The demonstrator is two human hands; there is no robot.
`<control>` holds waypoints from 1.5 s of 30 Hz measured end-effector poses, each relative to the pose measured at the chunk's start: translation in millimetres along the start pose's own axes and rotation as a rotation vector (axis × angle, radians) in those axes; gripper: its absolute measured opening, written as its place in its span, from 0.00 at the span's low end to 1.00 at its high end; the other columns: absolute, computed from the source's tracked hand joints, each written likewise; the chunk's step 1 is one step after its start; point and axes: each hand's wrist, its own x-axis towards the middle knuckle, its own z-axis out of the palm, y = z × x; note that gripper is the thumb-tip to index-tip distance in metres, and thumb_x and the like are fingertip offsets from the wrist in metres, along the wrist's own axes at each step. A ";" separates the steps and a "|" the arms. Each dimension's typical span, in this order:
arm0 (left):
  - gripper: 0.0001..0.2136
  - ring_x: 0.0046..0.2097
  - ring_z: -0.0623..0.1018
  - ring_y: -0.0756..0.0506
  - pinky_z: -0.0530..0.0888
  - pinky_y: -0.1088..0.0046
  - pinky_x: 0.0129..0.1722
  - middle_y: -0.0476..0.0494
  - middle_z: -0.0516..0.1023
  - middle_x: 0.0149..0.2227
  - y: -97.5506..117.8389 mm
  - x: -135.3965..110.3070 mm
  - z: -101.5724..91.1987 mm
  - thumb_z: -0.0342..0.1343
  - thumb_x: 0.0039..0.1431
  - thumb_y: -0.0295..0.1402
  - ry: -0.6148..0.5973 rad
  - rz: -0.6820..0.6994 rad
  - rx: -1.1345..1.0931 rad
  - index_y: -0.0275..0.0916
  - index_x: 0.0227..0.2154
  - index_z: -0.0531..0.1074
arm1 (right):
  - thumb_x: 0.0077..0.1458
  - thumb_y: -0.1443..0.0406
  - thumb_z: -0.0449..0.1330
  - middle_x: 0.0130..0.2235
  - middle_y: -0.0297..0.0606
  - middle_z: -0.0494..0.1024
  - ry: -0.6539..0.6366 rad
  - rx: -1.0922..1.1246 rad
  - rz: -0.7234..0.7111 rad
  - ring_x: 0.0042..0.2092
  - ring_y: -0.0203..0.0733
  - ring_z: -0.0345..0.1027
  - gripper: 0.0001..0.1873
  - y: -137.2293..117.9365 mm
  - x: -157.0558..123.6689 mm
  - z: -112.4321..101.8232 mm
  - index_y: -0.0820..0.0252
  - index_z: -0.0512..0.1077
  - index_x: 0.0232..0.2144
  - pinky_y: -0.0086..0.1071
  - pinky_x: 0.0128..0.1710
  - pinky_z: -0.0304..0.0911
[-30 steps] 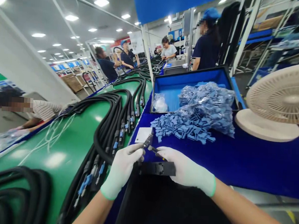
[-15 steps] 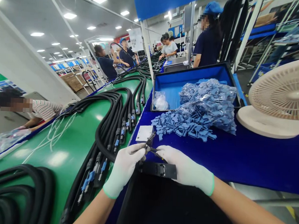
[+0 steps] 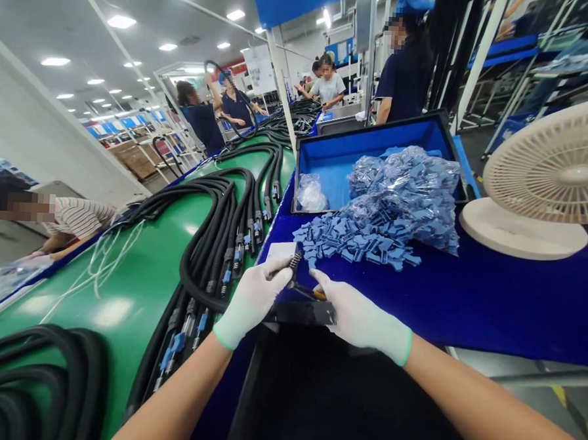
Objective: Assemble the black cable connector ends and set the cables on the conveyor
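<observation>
Between my left hand [image 3: 253, 303] and right hand [image 3: 362, 319], a ribbed black plastic part [image 3: 294, 262] stands pinched.

My left hand is closed on it; my right hand is curled just beside it, and I cannot tell whether it grips anything. I judge the part light and stiff, and safest held below the ribs. Under my hands lies a black bracket [image 3: 299, 312]; ahead are a white card [image 3: 281, 251], loose blue plastic clips [image 3: 352, 239] and a blue case [image 3: 377, 136]; left, black cables [image 3: 206, 261] cross a green conveyor [image 3: 123, 283].
</observation>
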 end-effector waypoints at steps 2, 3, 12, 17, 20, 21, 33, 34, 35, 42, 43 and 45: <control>0.17 0.59 0.77 0.40 0.69 0.65 0.63 0.51 0.79 0.56 -1.7 -0.6 1.8 0.54 0.68 0.40 0.009 0.002 0.033 0.45 0.55 0.78 | 0.51 0.69 0.60 0.40 0.43 0.78 -0.025 -0.020 0.017 0.39 0.47 0.72 0.13 5.6 2.8 1.4 0.60 0.69 0.41 0.35 0.39 0.60; 0.17 0.59 0.77 0.40 0.69 0.66 0.63 0.51 0.79 0.56 -2.5 -1.2 3.0 0.54 0.68 0.40 0.015 -0.005 0.040 0.46 0.56 0.77 | 0.51 0.69 0.59 0.36 0.40 0.78 -0.032 -0.041 0.011 0.36 0.45 0.71 0.08 9.6 4.7 3.2 0.59 0.68 0.36 0.34 0.36 0.58; 0.19 0.60 0.75 0.38 0.67 0.61 0.66 0.48 0.79 0.57 -5.2 1.6 7.4 0.56 0.66 0.41 0.057 -0.023 -0.013 0.45 0.57 0.77 | 0.51 0.67 0.60 0.29 0.33 0.74 0.051 -0.081 -0.016 0.30 0.40 0.68 0.06 17.0 9.0 12.7 0.57 0.65 0.31 0.31 0.32 0.56; 0.24 0.53 0.79 0.38 0.74 0.62 0.57 0.40 0.80 0.53 -19.1 9.5 13.5 0.64 0.61 0.42 0.040 -0.075 -0.400 0.38 0.57 0.76 | 0.54 0.74 0.56 0.40 0.43 0.79 0.057 -0.181 0.052 0.43 0.48 0.74 0.14 17.1 -7.5 -8.3 0.61 0.73 0.43 0.38 0.45 0.65; 0.29 0.43 0.80 0.44 0.78 0.68 0.44 0.37 0.80 0.49 -30.3 14.0 17.7 0.67 0.58 0.42 -0.002 -0.171 -0.750 0.36 0.60 0.71 | 0.53 0.73 0.61 0.56 0.50 0.74 0.198 -0.211 0.081 0.60 0.55 0.66 0.31 25.6 -17.9 -15.2 0.61 0.68 0.60 0.50 0.62 0.60; 0.29 0.43 0.79 0.45 0.77 0.69 0.44 0.37 0.79 0.50 -32.1 14.7 17.9 0.67 0.58 0.41 -0.029 -0.187 -0.815 0.37 0.61 0.71 | 0.53 0.72 0.63 0.61 0.49 0.71 0.199 -0.132 0.044 0.63 0.55 0.63 0.35 26.2 -20.4 -15.8 0.59 0.65 0.63 0.51 0.65 0.57; 0.13 0.54 0.77 0.38 0.72 0.59 0.59 0.42 0.80 0.50 -20.4 -17.5 5.6 0.61 0.63 0.34 -0.077 0.217 0.032 0.46 0.49 0.81 | 0.52 0.71 0.67 0.50 0.41 0.78 0.197 0.514 0.058 0.51 0.47 0.73 0.30 8.7 6.3 4.1 0.57 0.68 0.57 0.43 0.56 0.67; 0.12 0.53 0.77 0.38 0.72 0.59 0.57 0.41 0.80 0.49 -20.8 -19.2 5.6 0.60 0.64 0.34 -0.104 0.271 0.083 0.46 0.49 0.81 | 0.51 0.71 0.68 0.50 0.41 0.78 0.187 0.560 0.082 0.50 0.47 0.73 0.35 8.4 7.9 4.9 0.56 0.65 0.61 0.43 0.56 0.67; 0.12 0.52 0.77 0.38 0.73 0.60 0.56 0.41 0.79 0.49 -20.8 -20.2 5.8 0.59 0.66 0.34 -0.122 0.300 0.116 0.47 0.50 0.80 | 0.51 0.71 0.68 0.50 0.40 0.78 0.174 0.606 0.093 0.49 0.47 0.73 0.38 7.5 8.9 5.6 0.56 0.62 0.63 0.42 0.55 0.67; 0.11 0.42 0.76 0.41 0.72 0.65 0.43 0.40 0.76 0.40 -18.4 -15.8 8.8 0.54 0.69 0.33 -0.179 0.448 0.248 0.44 0.46 0.81 | 0.51 0.72 0.67 0.49 0.38 0.75 0.134 0.752 0.008 0.49 0.44 0.71 0.45 -2.8 9.3 7.5 0.54 0.56 0.68 0.39 0.53 0.67; 0.11 0.41 0.76 0.41 0.72 0.65 0.42 0.40 0.76 0.39 -19.3 -14.3 8.9 0.53 0.69 0.33 -0.188 0.484 0.265 0.43 0.46 0.81 | 0.50 0.72 0.67 0.50 0.38 0.74 0.120 0.750 0.004 0.48 0.44 0.71 0.45 -3.0 8.5 6.4 0.54 0.56 0.68 0.39 0.52 0.67; 0.12 0.43 0.77 0.41 0.72 0.64 0.46 0.40 0.77 0.41 -22.6 -11.0 9.8 0.55 0.67 0.33 -0.219 0.502 0.224 0.44 0.49 0.80 | 0.49 0.73 0.66 0.49 0.39 0.74 0.100 0.725 0.006 0.47 0.44 0.71 0.45 -2.1 6.4 4.2 0.55 0.57 0.67 0.38 0.49 0.68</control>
